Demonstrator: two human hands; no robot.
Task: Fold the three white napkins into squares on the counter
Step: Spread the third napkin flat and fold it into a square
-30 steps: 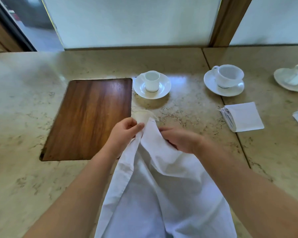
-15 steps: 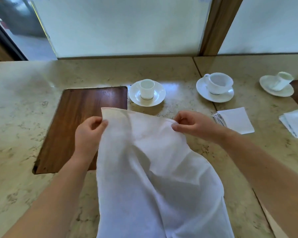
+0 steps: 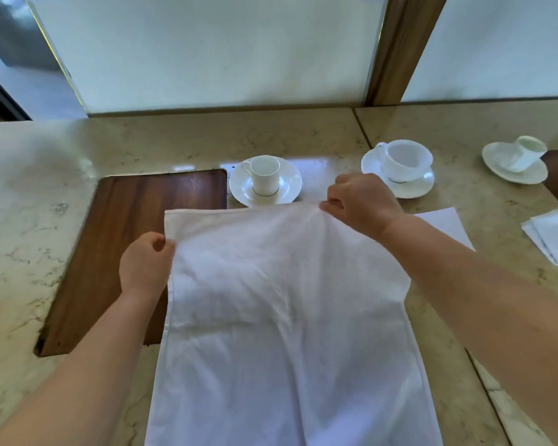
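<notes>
Each hand, left hand (image 3: 145,263) and right hand (image 3: 361,201), pinches the far edge of a white napkin (image 3: 281,317) spread over the beige marble table (image 3: 29,220) (partly covering an inset wooden panel (image 3: 126,236)), below frosted window panes (image 3: 213,49).

A café or restaurant service counter is being shown: a marble counter (image 3: 181,136) is being laid with white cups on saucers (image 3: 265,180), folded napkins (image 3: 553,235), beside frosted glass panels (image 3: 213,49).
</notes>
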